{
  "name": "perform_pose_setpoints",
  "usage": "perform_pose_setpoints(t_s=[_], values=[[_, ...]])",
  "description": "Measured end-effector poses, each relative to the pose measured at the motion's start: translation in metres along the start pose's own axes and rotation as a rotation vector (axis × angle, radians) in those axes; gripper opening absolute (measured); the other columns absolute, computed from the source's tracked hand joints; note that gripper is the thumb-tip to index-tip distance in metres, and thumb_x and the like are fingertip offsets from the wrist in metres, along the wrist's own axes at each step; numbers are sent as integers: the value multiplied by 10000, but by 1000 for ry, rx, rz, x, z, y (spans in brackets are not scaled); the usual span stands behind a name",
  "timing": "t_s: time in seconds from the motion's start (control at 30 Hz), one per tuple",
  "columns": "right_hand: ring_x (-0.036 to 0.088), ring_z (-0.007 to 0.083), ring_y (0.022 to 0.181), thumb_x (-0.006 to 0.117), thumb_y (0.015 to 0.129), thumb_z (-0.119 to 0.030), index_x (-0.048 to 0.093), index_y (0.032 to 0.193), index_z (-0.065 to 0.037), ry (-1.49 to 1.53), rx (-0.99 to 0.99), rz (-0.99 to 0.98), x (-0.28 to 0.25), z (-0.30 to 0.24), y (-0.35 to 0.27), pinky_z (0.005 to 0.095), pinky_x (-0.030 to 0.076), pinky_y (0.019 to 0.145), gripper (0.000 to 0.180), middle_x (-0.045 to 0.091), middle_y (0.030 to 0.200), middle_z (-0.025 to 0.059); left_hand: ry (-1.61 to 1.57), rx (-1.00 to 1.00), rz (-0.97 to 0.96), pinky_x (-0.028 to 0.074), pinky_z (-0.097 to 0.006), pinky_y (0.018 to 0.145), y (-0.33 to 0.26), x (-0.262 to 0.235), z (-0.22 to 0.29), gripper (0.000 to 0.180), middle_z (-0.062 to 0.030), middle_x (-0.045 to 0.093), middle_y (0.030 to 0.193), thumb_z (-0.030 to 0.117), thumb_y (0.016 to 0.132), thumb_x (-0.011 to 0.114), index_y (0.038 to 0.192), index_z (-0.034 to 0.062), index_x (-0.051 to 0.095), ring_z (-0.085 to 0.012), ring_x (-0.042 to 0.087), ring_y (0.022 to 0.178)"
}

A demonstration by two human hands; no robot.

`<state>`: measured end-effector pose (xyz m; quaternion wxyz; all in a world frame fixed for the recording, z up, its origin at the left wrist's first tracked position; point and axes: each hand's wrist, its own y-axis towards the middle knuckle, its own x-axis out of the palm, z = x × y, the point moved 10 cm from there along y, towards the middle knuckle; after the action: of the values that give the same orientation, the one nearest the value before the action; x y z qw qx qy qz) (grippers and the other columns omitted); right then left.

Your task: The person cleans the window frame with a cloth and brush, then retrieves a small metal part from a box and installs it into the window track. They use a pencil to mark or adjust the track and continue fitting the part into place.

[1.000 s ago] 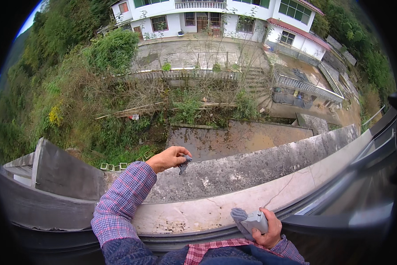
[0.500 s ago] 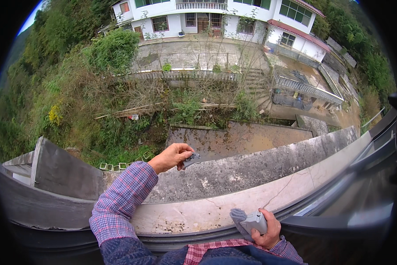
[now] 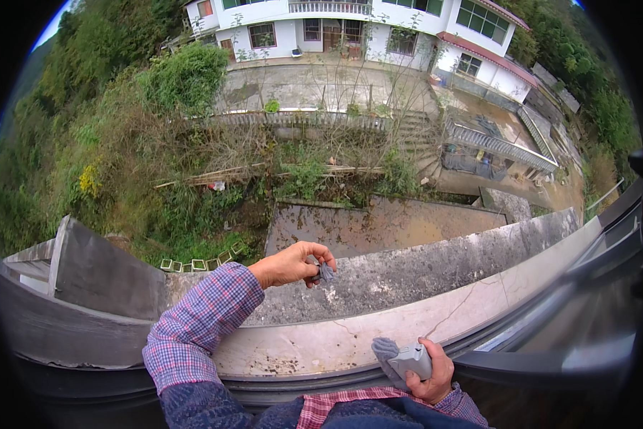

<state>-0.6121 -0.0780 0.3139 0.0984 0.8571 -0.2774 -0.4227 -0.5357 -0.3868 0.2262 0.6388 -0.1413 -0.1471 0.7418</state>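
**Head view: a small grey scrap pinched out over the ledge**

Head camera looked down past a window sill to a yard far below. The left hand (image 3: 290, 263) reached out over the weathered concrete ledge (image 3: 436, 268), its thumb and fingers pinched on a small dark grey scrap (image 3: 325, 271), which hung from the fingertips just above the ledge's rough top. The right hand (image 3: 436, 372) stayed close to the body at the inner frame, curled shut around a folded grey cloth (image 3: 406, 359) that rested against the pale stone sill (image 3: 321, 343).

Done well, the step seemed to call for a firm pinch and a slow wrist, because the scrap was light and the drop beyond the ledge was long. Keeping the forearm low over the concrete would likely have steadied it, and the other hand's grip on the cloth was best left unchanged, lest it slip off the sill.

No package, label or sign could be made out. The nearest to one was a row of pale hollow blocks (image 3: 200, 264) at the foot of the green slope, left of the reaching hand.
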Motion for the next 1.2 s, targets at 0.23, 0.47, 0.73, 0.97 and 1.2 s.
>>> perform_pose_setpoints(t_s=[0.23,0.47,0.73,0.97,1.2], values=[[671,384,772,733,764,-263,550,1268,37,-18,-22,-1,0,-2,0,432,551,670,615,636,941,215,-31,20,-94,584,-314,812,2,14,-8,200,-69,628,1039,19,935,603,1130,-17,631,-163,668,872],[668,386,771,728,774,-263,544,1270,38,-21,-27,-7,1,-3,0,434,550,671,609,634,944,216,34,57,-149,578,-294,804,4,22,-4,191,-46,613,1052,49,933,665,1114,5,628,-122,652,881],[663,387,763,717,784,-273,546,1269,39,-29,-31,-1,0,-3,0,435,548,670,602,629,935,215,177,139,-20,477,-305,864,-3,23,16,300,-43,580,1045,-99,827,521,1072,39,623,-148,567,964],[656,387,763,717,773,-250,545,1270,50,0,-37,1,0,-3,1,435,542,672,606,620,923,221,719,259,-75,457,-331,868,-8,38,4,239,-64,546,983,-37,812,534,980,58,675,-214,545,939],[648,376,758,709,802,-295,530,1285,67,-22,-52,-3,3,4,-5,430,532,661,630,619,932,218,1562,-1198,546,407,-601,1017,-157,-242,-100,332,-151,556,1345,145,966,581,1293,112,629,-330,560,1250]])
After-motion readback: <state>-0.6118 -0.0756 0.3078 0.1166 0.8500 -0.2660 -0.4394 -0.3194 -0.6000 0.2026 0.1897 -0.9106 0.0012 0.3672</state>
